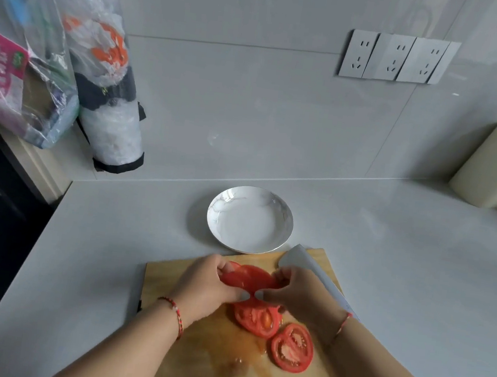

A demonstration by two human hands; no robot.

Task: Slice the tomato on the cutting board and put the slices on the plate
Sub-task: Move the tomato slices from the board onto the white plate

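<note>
Slicing looks finished — left hand (pixel 214 286) and right hand (pixel 294 292) jointly pinch a stack of tomato slices (pixel 248 276); next move: carry it to the empty plate (pixel 221 213) — two slices (pixel 274 330) remain.

A single head-worn wide-angle view looks forward and steeply down from above the near edge of the table (pixel 388 251). The cutting board (pixel 185 351) fills the near foreground, close beneath the lens; the tiled wall (pixel 251 101) with its sockets (pixel 398 58) rises behind, its lines bowed by the lens.
</note>
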